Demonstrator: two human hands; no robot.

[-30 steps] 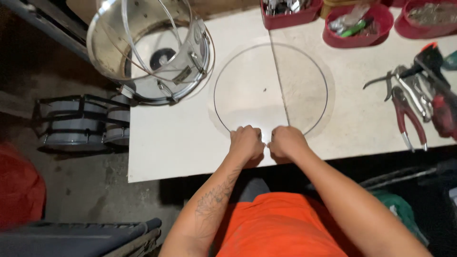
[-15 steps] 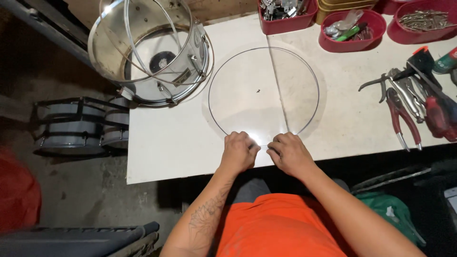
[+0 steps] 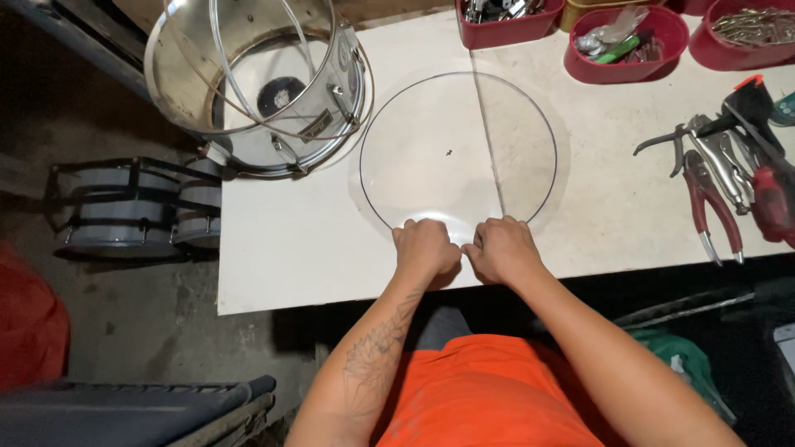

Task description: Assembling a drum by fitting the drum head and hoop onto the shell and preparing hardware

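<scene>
Left hand [image 3: 426, 250] and right hand [image 3: 502, 248]: together 1 s ago, spread apart at 0.5 s, now close again on the near rim of the clear round plastic sheet [image 3: 458, 149], nearly touching.

The round sheet [image 3: 447, 132] under my fingers is clear, with a thin dark rim and one small dark speck near its middle. It lies on my white table [image 3: 281, 240]. Far left, the drum shell [image 3: 257, 79] is shiny silver. Far right, the trays [image 3: 625, 37] are red, and the pliers [image 3: 712, 199] have dark red handles. My shirt [image 3: 480, 397] is orange, and my left forearm [image 3: 373, 356] carries a grey line tattoo.
</scene>
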